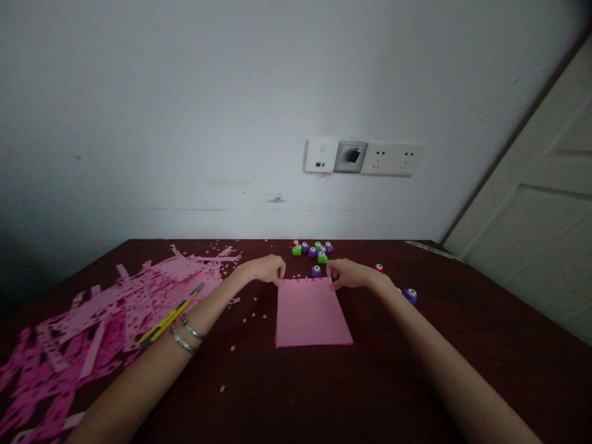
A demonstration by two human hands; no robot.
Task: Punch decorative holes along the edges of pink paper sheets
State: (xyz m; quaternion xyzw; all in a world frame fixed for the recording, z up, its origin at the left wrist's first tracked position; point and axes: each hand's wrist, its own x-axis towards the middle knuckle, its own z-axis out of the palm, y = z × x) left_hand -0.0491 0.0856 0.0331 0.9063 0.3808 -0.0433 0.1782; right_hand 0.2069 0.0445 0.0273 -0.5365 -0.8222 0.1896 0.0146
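On the dark bench (296, 394), pink paper (312, 311) lies between the hands, extending from the fingers toward the wearer; its long axis is uncertain. Left hand (268, 269) and right hand (350, 273) are equally near, fingers pinching its far corners. Fingertips are partly hidden; the far-edge notches' (305, 280) shapes are indistinct.

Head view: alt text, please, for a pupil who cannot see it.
A person's left hand and right hand touch the far corners of pink paper on a dark red table. Pink scraps and a yellow cutter lie left; small purple and green gadgets sit beyond.
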